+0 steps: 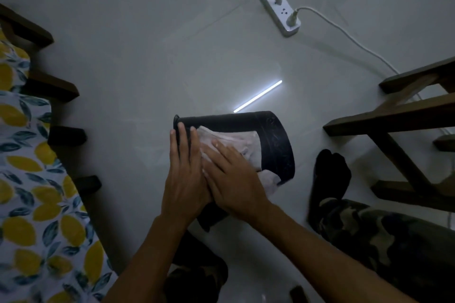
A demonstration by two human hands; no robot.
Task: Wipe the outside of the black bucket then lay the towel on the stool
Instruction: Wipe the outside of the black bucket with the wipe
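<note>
Dim room, pale glossy floor (138, 39) with one bright strip-light reflection (258, 96) just beyond the bucket.

Counts: one black bucket (278, 138), one pale towel (236, 142), two bare hands, one white power strip (280, 11) with red lamp lit and two plugs in, cables running off top and right.

Bucket lay on its side at floor centre, rim end toward the right, base end toward the left. Towel was draped over its upper wall, one end hanging off the near side by the rim.

Left hand (184, 174) lay flat on the bucket near the base end, fingers (181, 140) straight and spread, not curled round anything. Right hand (234, 179) pressed flat on the towel, fingers extended, partly overlapping the left hand; palm contact, not a pinch.

Surroundings: bed with lemon-print sheet (32, 179) and dark wooden frame blocks along the left edge. Dark wooden stool (403, 115) at right, only legs and rails in frame, seat not visible, well apart from the towel. A black-socked foot (330, 174) and camouflage trouser leg (384, 236) sat between bucket and stool, foot just beside the rim. Second knee under the forearms at bottom centre.

Open floor: wide clear area beyond the bucket up to the power strip; narrower lane on the left to the bed frame; right side crowded.
</note>
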